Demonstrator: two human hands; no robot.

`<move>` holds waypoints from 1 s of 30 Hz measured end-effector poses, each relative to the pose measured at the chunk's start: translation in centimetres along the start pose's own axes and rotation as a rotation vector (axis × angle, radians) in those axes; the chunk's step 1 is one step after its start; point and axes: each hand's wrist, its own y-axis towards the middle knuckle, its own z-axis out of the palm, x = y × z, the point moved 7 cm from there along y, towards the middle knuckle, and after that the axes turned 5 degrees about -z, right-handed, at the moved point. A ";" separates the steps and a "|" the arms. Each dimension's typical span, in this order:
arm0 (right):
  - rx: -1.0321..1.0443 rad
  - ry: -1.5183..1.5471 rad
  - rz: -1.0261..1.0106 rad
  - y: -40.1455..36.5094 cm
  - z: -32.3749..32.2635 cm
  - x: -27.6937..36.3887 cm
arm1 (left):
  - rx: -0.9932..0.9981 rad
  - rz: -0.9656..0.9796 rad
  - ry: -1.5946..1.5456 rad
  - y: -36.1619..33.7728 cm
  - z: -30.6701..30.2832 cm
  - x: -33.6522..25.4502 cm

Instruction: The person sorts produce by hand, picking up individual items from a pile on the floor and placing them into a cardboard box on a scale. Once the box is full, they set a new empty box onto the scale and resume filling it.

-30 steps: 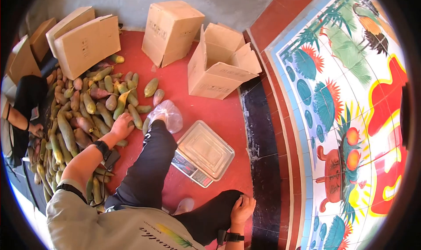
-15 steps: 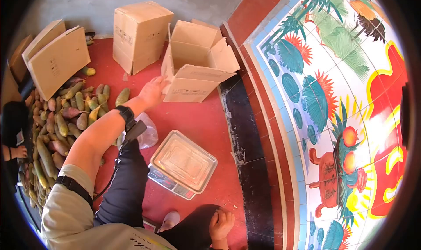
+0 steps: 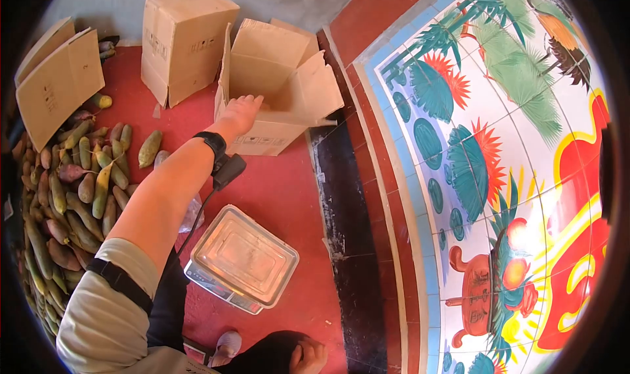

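Your left hand (image 3: 239, 115) had left the heap of long fruit (image 3: 79, 184) and swung across to the open cardboard box (image 3: 289, 92), which stood on the red floor beyond the tray scale (image 3: 243, 256). Its fingers lay spread over the box's front rim, gripping nothing I could see. Your right hand (image 3: 308, 357) rested loosely on your knee, empty.

A metal-trayed scale (image 3: 241, 258) sits on the red floor (image 3: 282, 184). Greenish produce (image 3: 72, 190) lies heaped left. Painted tiles (image 3: 518, 177) spread right.
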 end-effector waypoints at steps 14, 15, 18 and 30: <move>-0.019 0.014 -0.001 -0.4 0.2 0.0 | -0.175 0.308 0.030 -6.9 -2.9 3.1; -0.020 0.008 -0.018 -0.3 0.2 0.2 | -0.173 0.314 0.036 -7.3 -2.9 3.1; -0.033 0.001 -0.015 -0.6 0.2 0.3 | -0.102 0.250 -0.053 -7.7 -2.8 3.4; -0.089 0.006 -0.038 -0.8 -0.1 -0.4 | -0.098 -0.034 -0.497 -3.3 -1.7 7.9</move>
